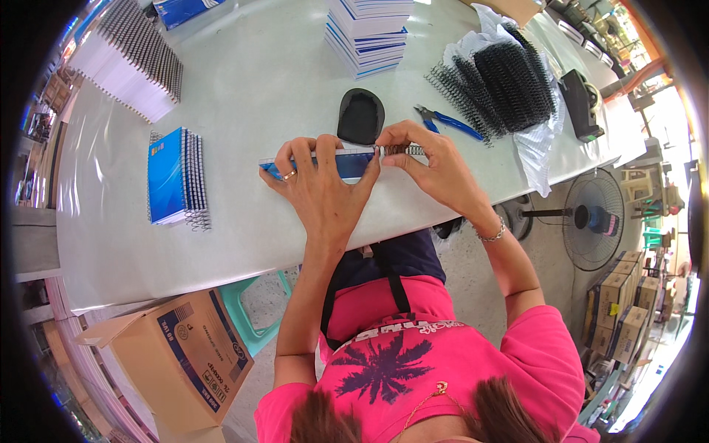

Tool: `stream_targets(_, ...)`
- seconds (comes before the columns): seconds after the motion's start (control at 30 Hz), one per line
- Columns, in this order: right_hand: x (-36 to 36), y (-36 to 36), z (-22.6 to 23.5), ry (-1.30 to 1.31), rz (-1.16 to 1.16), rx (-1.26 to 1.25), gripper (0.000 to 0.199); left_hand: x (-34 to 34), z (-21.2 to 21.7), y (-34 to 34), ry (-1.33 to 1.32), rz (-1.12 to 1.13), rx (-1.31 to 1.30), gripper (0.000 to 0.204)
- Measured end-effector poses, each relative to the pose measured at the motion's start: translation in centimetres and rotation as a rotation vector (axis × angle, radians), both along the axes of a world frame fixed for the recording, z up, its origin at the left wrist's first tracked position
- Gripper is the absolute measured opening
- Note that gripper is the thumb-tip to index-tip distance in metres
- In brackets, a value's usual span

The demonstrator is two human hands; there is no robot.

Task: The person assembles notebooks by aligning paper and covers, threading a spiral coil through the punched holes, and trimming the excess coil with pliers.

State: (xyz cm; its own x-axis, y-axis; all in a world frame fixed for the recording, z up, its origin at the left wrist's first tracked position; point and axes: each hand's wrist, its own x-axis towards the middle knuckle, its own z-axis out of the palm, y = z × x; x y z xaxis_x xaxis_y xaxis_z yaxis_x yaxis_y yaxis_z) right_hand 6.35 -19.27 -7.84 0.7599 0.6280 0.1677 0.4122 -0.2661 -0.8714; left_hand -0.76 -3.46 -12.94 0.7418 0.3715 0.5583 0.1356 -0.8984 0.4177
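A thin blue notebook lies near the table's front edge, its row of punched holes along the far side. My left hand presses over it, with the thumb and fingers closed about its edges. At the notebook's right end my right hand pinches a dark spiral binding coil between thumb and fingers. One end of the coil meets the notebook's corner; the other sticks out to the right past my fingers. Just beyond the notebook sits a black rounded shallow holder. Blue-handled cutting pliers rest beyond my right hand.
Loose black coils lie on white wrapping at the far right, beside a black tape dispenser. Blue notebooks with coils are stacked at left, a taller stack behind them. Unbound books stand at the back. A carton is below left.
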Motion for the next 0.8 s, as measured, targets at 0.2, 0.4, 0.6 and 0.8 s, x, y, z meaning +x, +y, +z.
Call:
stream_targets(0.2, 0.1, 0.6, -1.0, -0.281, -0.026, 0.018, 0.020, 0.0, 0.2, -0.2, 0.030, 0.030, 0.041, 0.046)
stream_targets(0.4, -0.6, 0.7, -1.1, -0.217, -0.074, 0.018, 0.017, 0.0, 0.4, -0.1, 0.021, 0.011, 0.016, 0.048)
stream_targets(0.6, -1.0, 1.1, -1.2, -0.297, -0.096, 0.010, 0.013, -0.3, 0.8, -0.2, 0.092, 0.013, 0.011, 0.048)
stream_targets(0.8, -1.0, 1.6, -0.6, -0.384, -0.120, -0.085, 0.012, -1.0, 1.2, 0.1, 0.136, -0.019, -0.002, 0.041)
